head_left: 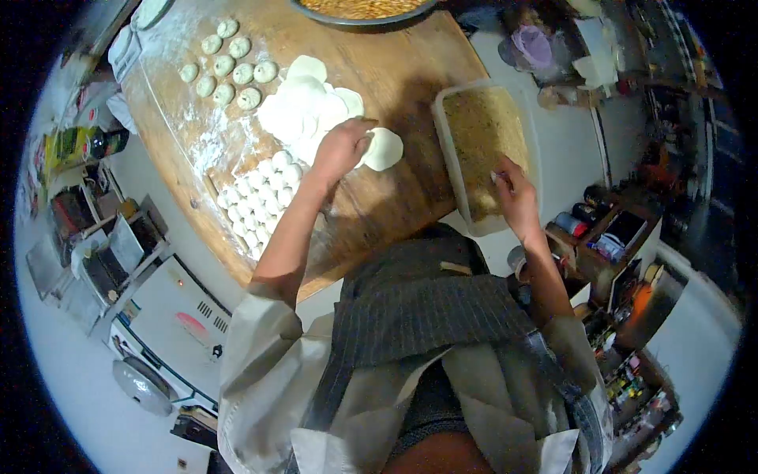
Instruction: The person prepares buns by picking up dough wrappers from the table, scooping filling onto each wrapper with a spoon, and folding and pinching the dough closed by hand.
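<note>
Jacket (493,395) lies nearest; left fingers (361,126) pinch a dough round (385,150); right fingers (510,171) curl over filling (482,118), grip unclear.

No text, brand or number can be read with certainty here. The yellow-green package (67,148) at the left carries a printed surface, but its marks are too small and blurred. On the white appliance (162,304) there is a reddish oval mark (191,323), whose content is not legible. The apron (426,312) bears a small pale tag (455,268), also unreadable.
</note>
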A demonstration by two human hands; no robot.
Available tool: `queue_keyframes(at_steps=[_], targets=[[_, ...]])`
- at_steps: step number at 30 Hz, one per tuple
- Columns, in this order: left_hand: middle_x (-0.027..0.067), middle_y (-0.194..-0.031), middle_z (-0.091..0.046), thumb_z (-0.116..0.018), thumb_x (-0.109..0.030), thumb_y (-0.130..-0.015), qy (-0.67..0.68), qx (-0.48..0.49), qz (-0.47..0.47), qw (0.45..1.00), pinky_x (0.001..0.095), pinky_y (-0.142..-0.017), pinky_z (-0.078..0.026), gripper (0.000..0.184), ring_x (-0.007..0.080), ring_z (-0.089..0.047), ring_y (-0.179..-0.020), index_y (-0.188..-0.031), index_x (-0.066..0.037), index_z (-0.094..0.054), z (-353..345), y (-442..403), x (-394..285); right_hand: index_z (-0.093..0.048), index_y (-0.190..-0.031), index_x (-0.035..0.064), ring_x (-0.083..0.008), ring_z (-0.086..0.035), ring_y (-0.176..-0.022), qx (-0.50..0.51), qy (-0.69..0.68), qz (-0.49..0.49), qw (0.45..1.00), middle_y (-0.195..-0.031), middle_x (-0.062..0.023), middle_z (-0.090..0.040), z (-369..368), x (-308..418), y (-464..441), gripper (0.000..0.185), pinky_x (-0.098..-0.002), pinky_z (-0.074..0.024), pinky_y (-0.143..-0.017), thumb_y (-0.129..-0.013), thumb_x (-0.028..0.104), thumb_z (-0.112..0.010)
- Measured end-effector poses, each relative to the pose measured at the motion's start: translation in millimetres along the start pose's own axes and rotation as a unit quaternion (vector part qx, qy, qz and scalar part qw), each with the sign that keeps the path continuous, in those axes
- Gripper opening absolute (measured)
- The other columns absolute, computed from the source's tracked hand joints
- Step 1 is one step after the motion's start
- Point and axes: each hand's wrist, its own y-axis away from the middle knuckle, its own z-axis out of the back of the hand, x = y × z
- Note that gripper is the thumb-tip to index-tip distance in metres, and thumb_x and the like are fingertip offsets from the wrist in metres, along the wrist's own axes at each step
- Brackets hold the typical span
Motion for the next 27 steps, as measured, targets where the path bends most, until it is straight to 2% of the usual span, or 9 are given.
queue_keyframes(at_steps=[4, 6, 13, 18, 22, 24, 25, 26, 27], targets=[[0.0130, -0.104, -0.063, -0.058, -0.009, -0.080, -0.062, 0.027, -0.080, 0.995, 0.0392, -0.082, -0.049, 0.028, 0.0321, -0.059, -0.097, -0.108, -0.006, -0.063, -38, -15, -1, -0.053, -0.125, 0.0069, -0.0384, -0.058, -0.096, -0.006, 0.047, 0.009, 0.999, -0.108, -0.0203, -0.059, 17, -26, 24, 0.036, -0.0424, -0.0480, -0.082, -0.088, 0.009, -0.053], [0.0128, -0.103, -0.062, -0.057, -0.009, -0.081, -0.089, 0.061, -0.079, 0.991, 0.0395, -0.082, -0.049, 0.025, 0.0321, -0.059, -0.097, -0.105, -0.005, -0.063, -50, -23, -5, -0.056, -0.118, 0.0040, -0.0405, -0.057, -0.095, -0.021, 0.029, -0.059, 0.998, -0.103, -0.0197, -0.059, 24, -37, 39, 0.031, -0.0429, -0.0472, -0.083, -0.087, 0.009, -0.054], [0.0139, -0.101, -0.059, -0.052, -0.012, -0.084, -0.260, 0.164, -0.145, 0.940, 0.0412, -0.080, -0.050, 0.019, 0.0320, -0.057, -0.097, -0.097, -0.003, -0.064, -67, -47, -17, -0.062, -0.106, 0.0012, -0.0375, -0.056, -0.095, -0.079, 0.126, -0.101, 0.984, -0.106, -0.0186, -0.059, 37, -104, 86, 0.024, -0.0426, -0.0458, -0.085, -0.085, 0.011, -0.057], [0.0161, -0.114, -0.056, -0.053, -0.011, -0.084, -0.318, 0.244, -0.244, 0.883, 0.0402, -0.087, -0.048, 0.024, 0.0335, -0.056, -0.102, -0.105, -0.005, -0.063, -73, -55, -4, -0.063, -0.103, 0.0047, -0.0334, -0.054, -0.100, -0.059, 0.240, -0.041, 0.968, -0.110, -0.0143, -0.058, 25, -121, 98, 0.023, -0.0429, -0.0443, -0.087, -0.084, 0.016, -0.059], [0.0163, -0.115, -0.056, -0.053, -0.010, -0.081, -0.285, 0.266, -0.195, 0.900, 0.0398, -0.089, -0.047, 0.030, 0.0324, -0.056, -0.104, -0.111, -0.007, -0.060, -76, -57, -5, -0.060, -0.106, 0.0048, -0.0339, -0.055, -0.098, 0.019, 0.310, -0.080, 0.947, -0.110, -0.0154, -0.059, 14, -119, 93, 0.025, -0.0458, -0.0439, -0.086, -0.086, 0.019, -0.056], [0.0184, -0.109, -0.058, -0.054, -0.019, -0.083, -0.277, 0.283, -0.198, 0.897, 0.0419, -0.091, -0.045, 0.032, 0.0352, -0.054, -0.107, -0.113, -0.009, -0.056, -75, -63, -22, -0.058, -0.111, 0.0043, -0.0344, -0.055, -0.103, 0.048, 0.309, -0.024, 0.950, -0.112, -0.0179, -0.058, 2, -132, 100, 0.028, -0.0467, -0.0438, -0.088, -0.089, 0.020, -0.050], [0.0192, -0.107, -0.058, -0.054, -0.020, -0.083, -0.247, 0.302, -0.125, 0.912, 0.0425, -0.090, -0.045, 0.031, 0.0352, -0.054, -0.106, -0.112, -0.008, -0.055, -67, -65, -39, -0.058, -0.111, 0.0043, -0.0344, -0.055, -0.103, 0.045, 0.310, -0.027, 0.949, -0.112, -0.0179, -0.058, -4, -138, 98, 0.028, -0.0467, -0.0438, -0.088, -0.089, 0.020, -0.050], [0.0201, -0.105, -0.059, -0.053, -0.021, -0.083, -0.216, 0.320, -0.051, 0.921, 0.0430, -0.090, -0.044, 0.030, 0.0352, -0.054, -0.106, -0.110, -0.008, -0.055, -63, -66, -50, -0.059, -0.104, 0.0049, -0.0351, -0.055, -0.094, -0.022, 0.300, 0.005, 0.954, -0.098, -0.0160, -0.059, -11, -145, 96, 0.024, -0.0461, -0.0444, -0.083, -0.084, 0.018, -0.056], [0.0215, -0.104, -0.058, -0.058, -0.019, -0.079, -0.206, 0.294, -0.049, 0.932, 0.0442, -0.088, -0.044, 0.030, 0.0360, -0.054, -0.105, -0.106, -0.007, -0.056, -68, -62, -45, -0.059, -0.097, 0.0055, -0.0358, -0.055, -0.084, -0.088, 0.288, 0.038, 0.953, -0.083, -0.0142, -0.059, -15, -147, 96, 0.022, -0.0455, -0.0449, -0.077, -0.079, 0.017, -0.063]])
